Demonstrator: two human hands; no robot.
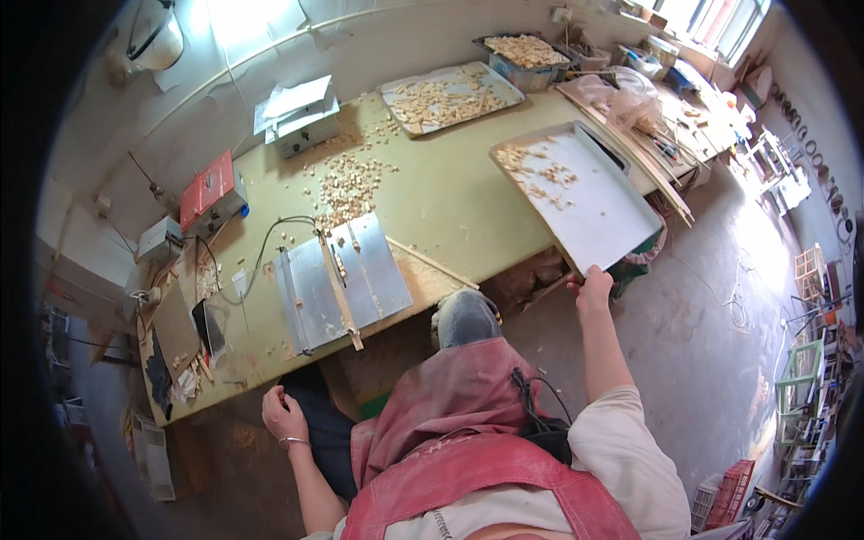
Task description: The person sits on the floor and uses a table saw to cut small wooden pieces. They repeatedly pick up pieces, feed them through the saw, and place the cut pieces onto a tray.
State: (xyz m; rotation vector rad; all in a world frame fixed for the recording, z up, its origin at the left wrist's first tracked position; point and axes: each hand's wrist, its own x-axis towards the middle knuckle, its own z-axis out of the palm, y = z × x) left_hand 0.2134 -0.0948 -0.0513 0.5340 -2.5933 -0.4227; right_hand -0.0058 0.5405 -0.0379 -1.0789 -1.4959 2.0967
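My right hand point(591, 286) is closed on the near corner of a white rectangular tray point(598, 211). The tray slants across the table's right edge, with small wooden pieces point(540, 171) scattered at its far left end. My left hand point(284, 414), with a bangle at the wrist, is low beside my dark trouser leg, in front of the table. Its fingers look loosely bent and apart, with nothing visible in them. Between the hands, a metal plate with a wooden strip point(338, 292) across it lies at the table's front edge.
Loose wooden blocks point(346, 184) are heaped on the green table point(450, 198) behind the plate. A second tray point(450, 97) full of pieces and a heaped bin point(526, 58) stand at the back. Long wooden strips point(643, 157) jut past the right edge. A red box point(211, 193) stands left.
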